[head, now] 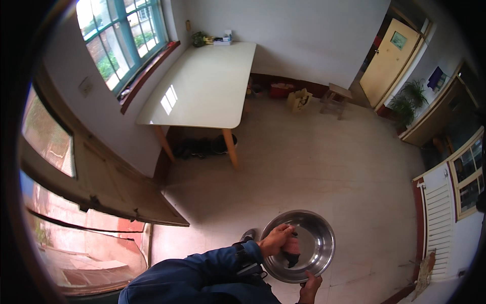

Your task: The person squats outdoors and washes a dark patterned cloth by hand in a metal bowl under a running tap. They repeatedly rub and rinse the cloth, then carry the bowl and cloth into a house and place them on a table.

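A round stainless steel basin (315,243) is in front of me, low in the view. My right hand (311,287) grips its near rim, with the thumb over the edge. Over the basin's left side reaches my left hand (276,240), its fingers closed on a crumpled pink-and-black cloth item (291,249). That item hangs down inside the basin; whether it is a glove or a rag I cannot tell. Part of it is hidden under my fingers.
A pale-topped table (209,83) stands by the window. An open door (152,205) is at the left. Along the far wall are a paper bag (300,100) and a wooden stool (336,98). A potted plant (408,100) and white radiator (436,212) line the right side.
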Tool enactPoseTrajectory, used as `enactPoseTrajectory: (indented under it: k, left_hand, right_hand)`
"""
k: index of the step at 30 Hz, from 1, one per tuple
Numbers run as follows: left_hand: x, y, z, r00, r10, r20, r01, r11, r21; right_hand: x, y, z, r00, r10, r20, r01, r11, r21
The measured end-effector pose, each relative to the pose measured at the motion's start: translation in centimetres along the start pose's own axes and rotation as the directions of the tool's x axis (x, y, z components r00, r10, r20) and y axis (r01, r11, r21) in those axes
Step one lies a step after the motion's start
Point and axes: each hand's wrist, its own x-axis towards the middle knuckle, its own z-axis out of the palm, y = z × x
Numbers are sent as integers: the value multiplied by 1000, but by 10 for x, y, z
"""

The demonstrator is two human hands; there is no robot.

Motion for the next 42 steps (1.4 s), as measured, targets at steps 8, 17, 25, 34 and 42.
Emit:
enactPoseTrajectory:
  k: [8, 17, 25, 34, 42]
  left_hand:
    - [26, 99, 50, 922, -147, 358, 72, 974, 214]
    - [112, 178, 28, 991, -74, 111, 76, 997, -7]
    - [207, 246, -40, 966, 165, -197, -202, 962, -185]
    - [266, 312, -27, 692, 227, -685, -568, 758, -322]
    - [414, 403, 15, 719, 211, -662, -520, 795, -312]
  right_hand:
    - [44, -52, 23, 987, -59, -150, 72, 994, 86]
    - [142, -88, 8, 966, 114, -233, -56, 969, 241]
    - [298, -202, 40, 980, 19, -196, -15, 1000, 24]
    - [471, -381, 124, 998, -13, 65, 17, 999, -51]
    - [609, -472, 220, 999, 42, -5, -42, 994, -98]
